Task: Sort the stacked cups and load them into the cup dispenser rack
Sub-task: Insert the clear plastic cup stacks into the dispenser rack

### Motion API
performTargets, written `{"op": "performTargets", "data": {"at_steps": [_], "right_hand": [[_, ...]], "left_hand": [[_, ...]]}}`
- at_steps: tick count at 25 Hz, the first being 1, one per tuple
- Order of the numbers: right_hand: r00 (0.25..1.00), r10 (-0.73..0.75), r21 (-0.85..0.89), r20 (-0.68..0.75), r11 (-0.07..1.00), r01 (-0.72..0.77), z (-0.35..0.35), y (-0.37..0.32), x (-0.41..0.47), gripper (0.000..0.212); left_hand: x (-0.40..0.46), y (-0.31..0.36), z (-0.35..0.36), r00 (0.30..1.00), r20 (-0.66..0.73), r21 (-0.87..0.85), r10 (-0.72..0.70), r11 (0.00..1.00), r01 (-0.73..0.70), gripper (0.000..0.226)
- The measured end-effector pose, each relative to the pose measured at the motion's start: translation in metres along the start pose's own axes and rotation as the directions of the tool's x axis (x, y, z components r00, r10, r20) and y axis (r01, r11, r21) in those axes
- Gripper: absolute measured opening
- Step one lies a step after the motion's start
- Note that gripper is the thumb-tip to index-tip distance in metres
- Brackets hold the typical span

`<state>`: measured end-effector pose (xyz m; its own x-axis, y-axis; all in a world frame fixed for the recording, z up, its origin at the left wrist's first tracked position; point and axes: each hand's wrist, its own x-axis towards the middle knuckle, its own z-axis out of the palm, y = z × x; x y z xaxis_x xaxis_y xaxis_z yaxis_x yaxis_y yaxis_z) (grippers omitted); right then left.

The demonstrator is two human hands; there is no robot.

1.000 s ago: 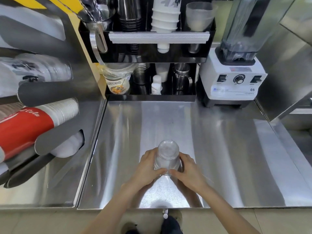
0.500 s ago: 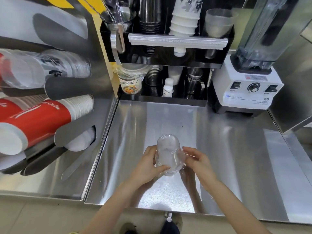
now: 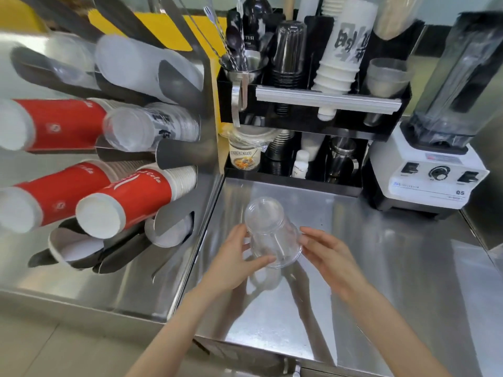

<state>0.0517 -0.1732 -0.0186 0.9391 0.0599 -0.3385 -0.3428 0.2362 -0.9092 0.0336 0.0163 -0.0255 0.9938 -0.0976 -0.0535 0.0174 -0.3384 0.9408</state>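
Your forearms come in from 6 o'clock over the near edge of the steel bench [image 3: 394, 281], which lies bare around your hands and out toward 3 o'clock. Your left hand [image 3: 234, 257] grips the clear cup stack [image 3: 272, 232] from its 9 o'clock side, fingers wrapped across the wall near the rim. Your right hand [image 3: 329, 254] is at its 3 o'clock side with fingers spread loose, fingertips at the rim; whether they touch it you cannot tell. The stack is upside down, base tilted toward 12 o'clock, above the bench. At 9 o'clock, past the bench's left edge, the cup dispenser rack [image 3: 187, 153] holds red paper cups [image 3: 128, 202] and clear ones. At 12 o'clock stands a black organizer [image 3: 313, 123], with a blender [image 3: 435, 164] at 2 o'clock.
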Motion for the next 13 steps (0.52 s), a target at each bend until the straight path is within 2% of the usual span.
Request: {"op": "performTargets", "data": {"at_steps": [4,8,13], "right_hand": [[0.996,-0.057,0.014,0.066,0.998,0.056,0.029,-0.017,-0.006,0.015],[0.986,-0.123,0.036,0.110,0.992,0.120,0.050,-0.030,-0.017,0.018],[0.964,-0.201,0.065,0.174,0.979,0.192,0.076,-0.048,-0.031,0.022]], "left_hand": [[-0.010,0.017,-0.030,0.993,-0.052,0.008,0.111,0.994,-0.110,0.057],[-0.019,0.029,-0.055,0.983,-0.075,-0.004,0.170,0.985,-0.170,0.047],[-0.033,0.048,-0.080,0.963,-0.110,-0.005,0.248,0.968,-0.250,0.049]]}}
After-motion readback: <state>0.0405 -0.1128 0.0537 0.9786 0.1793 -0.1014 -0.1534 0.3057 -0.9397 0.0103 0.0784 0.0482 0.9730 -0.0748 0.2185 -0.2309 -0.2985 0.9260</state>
